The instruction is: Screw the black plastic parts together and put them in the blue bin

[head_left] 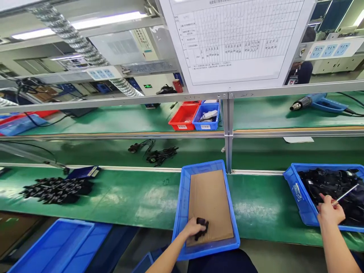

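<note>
A long desk with a green mat ran across the room, and a darker conveyor strip lay behind it. An aluminium frame post stood between them, carrying a large printed chart. Fluorescent tubes glowed overhead beside a ribbed silver duct. Farther back, what seemed to be a socket strip was mounted on the rail.

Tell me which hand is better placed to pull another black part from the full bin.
Right. The right hand rests inside the full blue bin; the left hand is at the cardboard-lined bin, gripping a black part.
</note>
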Tool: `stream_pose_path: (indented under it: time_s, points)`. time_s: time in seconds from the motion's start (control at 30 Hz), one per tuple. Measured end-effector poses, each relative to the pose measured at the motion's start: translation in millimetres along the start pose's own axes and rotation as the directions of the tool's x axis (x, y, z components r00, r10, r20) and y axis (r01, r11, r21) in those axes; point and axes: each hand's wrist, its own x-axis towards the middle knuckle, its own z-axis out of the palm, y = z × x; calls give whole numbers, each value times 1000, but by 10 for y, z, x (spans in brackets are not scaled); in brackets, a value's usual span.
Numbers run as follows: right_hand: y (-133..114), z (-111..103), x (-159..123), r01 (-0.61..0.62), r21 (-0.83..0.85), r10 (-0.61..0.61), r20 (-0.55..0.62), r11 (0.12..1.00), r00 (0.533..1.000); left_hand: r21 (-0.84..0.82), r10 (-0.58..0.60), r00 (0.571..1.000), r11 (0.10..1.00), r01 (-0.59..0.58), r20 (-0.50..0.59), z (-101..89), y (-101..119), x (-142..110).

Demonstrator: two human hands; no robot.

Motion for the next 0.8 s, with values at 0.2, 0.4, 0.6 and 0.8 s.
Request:
stream_pose_path:
  time_s: [0.2, 0.4, 0.6, 0.8]
  points:
    - [159, -247, -770, -59, -36, 66, 272, 998, 960, -574, 207, 947, 818, -30, 245, 170, 642, -442]
    - [-27, -548, -2494, 98, -247, 141, 788, 964, 599, -767, 270, 921, 639, 48, 282, 741, 1247, -1208]
    - [-265, -750, -3317, 280, -105, 4, 940, 954, 340, -736, 251, 968, 659, -155, 20, 1179, 1471, -1641]
    - [-221, -1196, -3386, 570, 16, -275, 887, 822, 371, -739, 317, 913, 544, -397, -256, 1138, 1514, -1533]
